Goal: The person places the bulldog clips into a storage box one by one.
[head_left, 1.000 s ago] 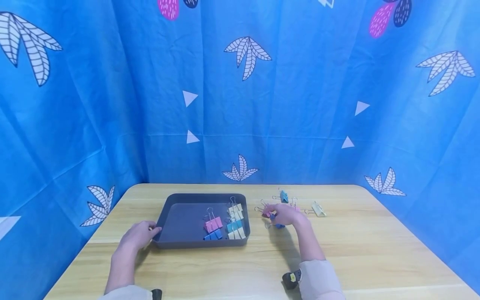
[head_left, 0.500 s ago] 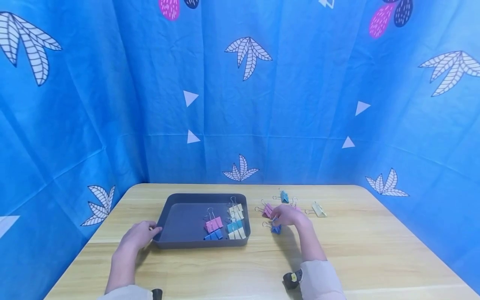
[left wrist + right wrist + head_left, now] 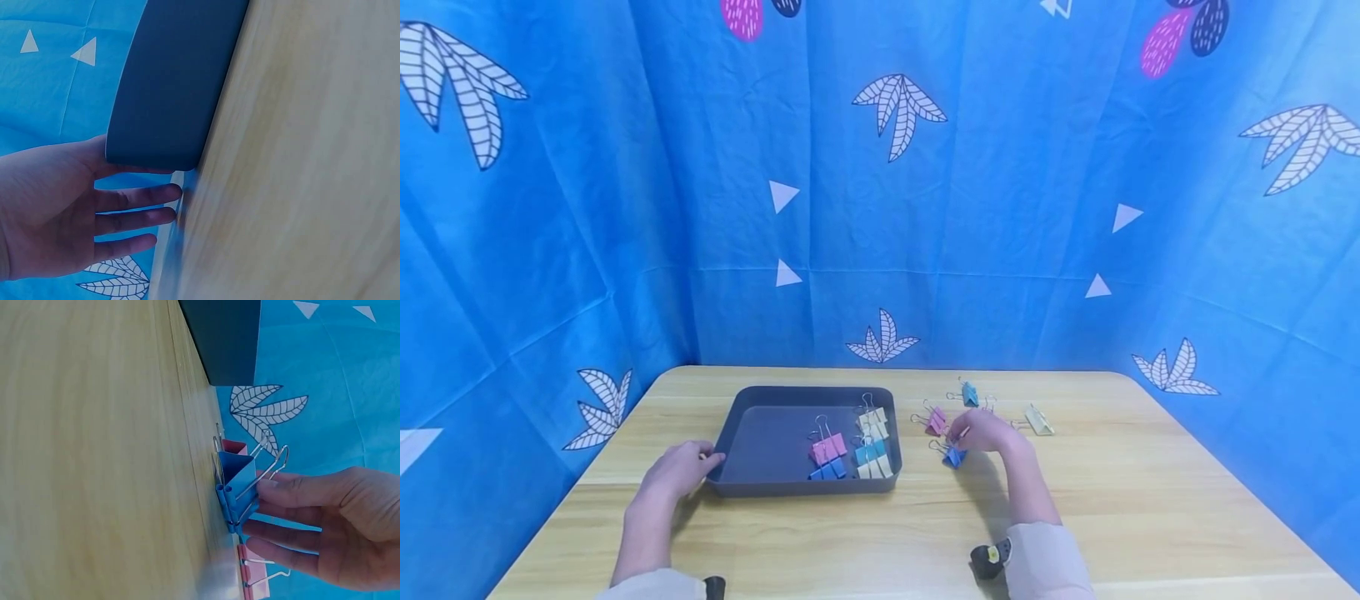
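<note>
A dark grey tray [image 3: 797,487] sits left of centre on the wooden table and holds several pink, blue and cream binder clips [image 3: 850,450]. My left hand [image 3: 677,471] rests against the tray's near left corner [image 3: 175,81]; its fingers [image 3: 131,219] are straight and its thumb is tucked behind the corner. My right hand [image 3: 992,433] is just right of the tray. It pinches a blue binder clip [image 3: 955,456] standing on the table. In the right wrist view one fingertip [image 3: 269,485] is on the wire handle of the blue clip [image 3: 237,481] and another is at its base.
Loose clips lie around my right hand: a pink one [image 3: 936,421], a teal one [image 3: 969,393] farther back and a cream one [image 3: 1037,419] to the right. Another pink clip [image 3: 256,582] lies by my fingers. Blue patterned cloth walls the table's back and sides.
My right hand has drifted slightly right and nearer, uncovering the pink clip and more of the blue clip. My left hand and the tray have stayed put.
</note>
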`<state>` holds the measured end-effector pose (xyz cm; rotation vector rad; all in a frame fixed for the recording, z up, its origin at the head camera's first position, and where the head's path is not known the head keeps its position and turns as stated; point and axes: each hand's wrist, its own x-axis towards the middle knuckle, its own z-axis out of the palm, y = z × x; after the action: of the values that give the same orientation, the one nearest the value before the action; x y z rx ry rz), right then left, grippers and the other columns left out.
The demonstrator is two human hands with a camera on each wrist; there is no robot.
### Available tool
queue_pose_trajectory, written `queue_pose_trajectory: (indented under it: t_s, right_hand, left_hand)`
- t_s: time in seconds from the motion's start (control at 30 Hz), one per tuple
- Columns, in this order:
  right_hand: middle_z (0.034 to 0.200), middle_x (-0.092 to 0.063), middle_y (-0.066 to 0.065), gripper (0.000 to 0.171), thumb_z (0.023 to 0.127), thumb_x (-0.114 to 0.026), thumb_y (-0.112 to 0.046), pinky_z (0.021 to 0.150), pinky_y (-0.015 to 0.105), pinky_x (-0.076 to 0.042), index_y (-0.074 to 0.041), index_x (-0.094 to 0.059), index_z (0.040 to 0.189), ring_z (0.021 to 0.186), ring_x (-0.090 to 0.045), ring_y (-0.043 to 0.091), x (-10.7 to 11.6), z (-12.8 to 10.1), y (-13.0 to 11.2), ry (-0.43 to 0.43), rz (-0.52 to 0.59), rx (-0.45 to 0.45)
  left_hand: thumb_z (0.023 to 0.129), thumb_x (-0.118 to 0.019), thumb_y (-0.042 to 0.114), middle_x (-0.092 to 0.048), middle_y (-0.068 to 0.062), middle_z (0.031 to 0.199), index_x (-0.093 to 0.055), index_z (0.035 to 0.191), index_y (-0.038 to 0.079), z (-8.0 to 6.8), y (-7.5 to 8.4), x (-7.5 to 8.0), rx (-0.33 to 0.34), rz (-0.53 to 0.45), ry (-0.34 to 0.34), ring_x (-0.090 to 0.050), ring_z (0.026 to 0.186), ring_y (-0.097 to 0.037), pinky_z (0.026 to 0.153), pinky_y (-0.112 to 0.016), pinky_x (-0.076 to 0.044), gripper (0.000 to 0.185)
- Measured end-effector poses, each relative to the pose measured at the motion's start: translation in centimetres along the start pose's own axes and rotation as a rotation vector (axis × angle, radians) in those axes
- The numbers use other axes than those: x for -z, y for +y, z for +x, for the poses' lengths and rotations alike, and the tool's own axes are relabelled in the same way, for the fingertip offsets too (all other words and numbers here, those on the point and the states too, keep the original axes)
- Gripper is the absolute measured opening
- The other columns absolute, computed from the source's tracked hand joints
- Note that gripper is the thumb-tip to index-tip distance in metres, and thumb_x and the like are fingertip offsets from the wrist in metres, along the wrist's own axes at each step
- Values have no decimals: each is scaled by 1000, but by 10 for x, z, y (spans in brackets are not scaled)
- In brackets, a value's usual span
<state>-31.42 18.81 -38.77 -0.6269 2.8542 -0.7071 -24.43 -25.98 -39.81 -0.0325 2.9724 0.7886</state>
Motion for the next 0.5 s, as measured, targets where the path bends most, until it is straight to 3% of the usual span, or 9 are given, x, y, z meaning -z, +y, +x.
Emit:
queue_pose_trajectory:
  t_s: [0.27, 0.5]
  right_hand:
    - [80, -65, 3, 9, 78, -65, 2, 77, 40, -48, -6, -69, 81, 78, -58, 17, -2, 0, 1, 12, 29, -41]
    - [76, -64, 2, 8, 79, -65, 0, 72, 36, -48, -8, -67, 79, 73, -56, 13, -3, 0, 8, -1, 65, -22]
  left_hand:
    - [94, -49, 26, -48, -33, 121, -53, 119, -12, 0, 1, 1, 0, -2, -6, -40, 112, -51, 89, -60, -35, 45]
    - [94, -49, 25, -48, -33, 120, -53, 118, -12, -1, 0, 1, -6, 9, 2, -41, 112, -51, 89, -60, -35, 45]
